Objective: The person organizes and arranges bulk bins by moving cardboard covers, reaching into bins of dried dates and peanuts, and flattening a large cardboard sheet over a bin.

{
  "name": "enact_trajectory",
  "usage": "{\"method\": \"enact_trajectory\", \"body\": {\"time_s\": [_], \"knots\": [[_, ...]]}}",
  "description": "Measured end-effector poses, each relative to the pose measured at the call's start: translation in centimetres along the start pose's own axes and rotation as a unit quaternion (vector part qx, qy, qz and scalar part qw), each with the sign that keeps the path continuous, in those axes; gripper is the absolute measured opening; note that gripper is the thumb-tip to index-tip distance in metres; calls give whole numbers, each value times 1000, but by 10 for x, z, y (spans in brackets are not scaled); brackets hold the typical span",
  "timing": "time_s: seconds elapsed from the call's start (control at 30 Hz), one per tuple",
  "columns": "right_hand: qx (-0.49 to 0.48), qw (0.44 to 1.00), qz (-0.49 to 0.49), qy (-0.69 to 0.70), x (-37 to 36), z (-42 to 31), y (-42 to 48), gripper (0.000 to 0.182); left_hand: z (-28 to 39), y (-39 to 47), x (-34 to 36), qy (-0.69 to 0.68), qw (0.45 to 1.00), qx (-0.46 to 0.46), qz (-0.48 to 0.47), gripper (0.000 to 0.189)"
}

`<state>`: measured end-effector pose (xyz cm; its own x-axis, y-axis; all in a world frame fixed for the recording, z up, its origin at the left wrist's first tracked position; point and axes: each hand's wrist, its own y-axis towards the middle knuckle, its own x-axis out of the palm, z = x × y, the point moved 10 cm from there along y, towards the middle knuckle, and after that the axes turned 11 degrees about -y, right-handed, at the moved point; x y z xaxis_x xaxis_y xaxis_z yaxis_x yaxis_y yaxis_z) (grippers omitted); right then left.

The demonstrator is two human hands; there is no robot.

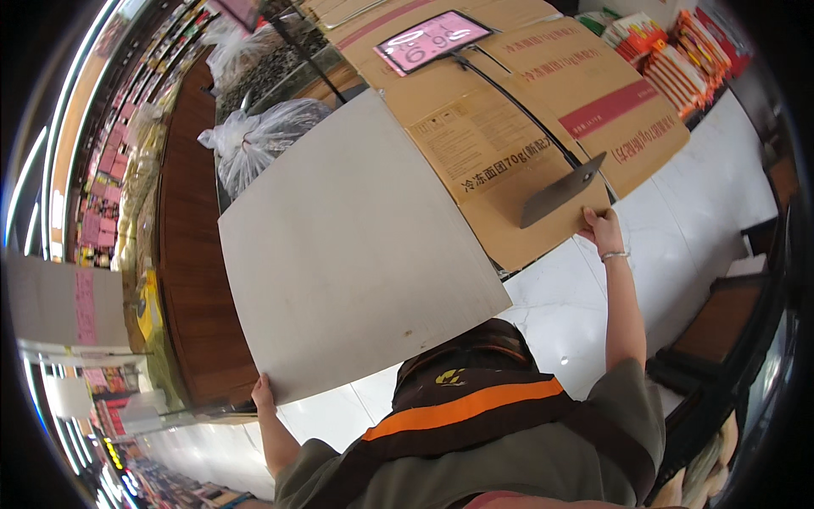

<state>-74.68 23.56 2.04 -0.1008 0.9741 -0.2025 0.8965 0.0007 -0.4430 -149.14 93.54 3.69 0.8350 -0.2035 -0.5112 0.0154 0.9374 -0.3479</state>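
Note:
A large pale grey board (pixel 356 254) lies flat before me, and my left hand (pixel 263 389) grips its near left corner. To the right of the board, flattened cardboard (pixel 509 242) bears printed writing. My right hand (pixel 601 230) holds the near right edge of this cardboard, thumb on top. On the cardboard stands a price-sign holder with a dark metal base plate (pixel 563 191), a black stem and a pink price card (pixel 434 42) in a frame. The base plate is just above my right hand, and I cannot tell if they touch.
Clear plastic bags (pixel 261 137) sit beyond the board beside a bin of dark dried goods (pixel 261 76). A brown wooden panel (pixel 197 267) stands at the left, before stocked shelves. Red and orange packets (pixel 683 70) lie at the upper right. Dark wooden furniture (pixel 718 318) stands at the right.

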Motion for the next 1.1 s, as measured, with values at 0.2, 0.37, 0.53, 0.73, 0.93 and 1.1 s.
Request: {"method": "enact_trajectory", "body": {"time_s": [0.2,0.37,0.53,0.73,0.93,1.1], "knots": [[-6,999,-40,7,5,7,10,21,9,-13,5,39,997,68,-12,39],[2,991,-83,104,6,14,-2,17,23,-11,-3,128,986,103,10,46],[207,939,-140,236,26,63,-33,81,9,-21,-6,-4,999,23,-34,41],[336,760,-257,494,8,211,5,45,30,-20,-1,-10,990,60,-128,42],[309,930,131,149,3,239,-131,50,30,-10,21,-161,943,160,-243,54],[286,952,-27,-109,49,256,-228,67,8,-13,26,-274,891,226,-283,74]]}}
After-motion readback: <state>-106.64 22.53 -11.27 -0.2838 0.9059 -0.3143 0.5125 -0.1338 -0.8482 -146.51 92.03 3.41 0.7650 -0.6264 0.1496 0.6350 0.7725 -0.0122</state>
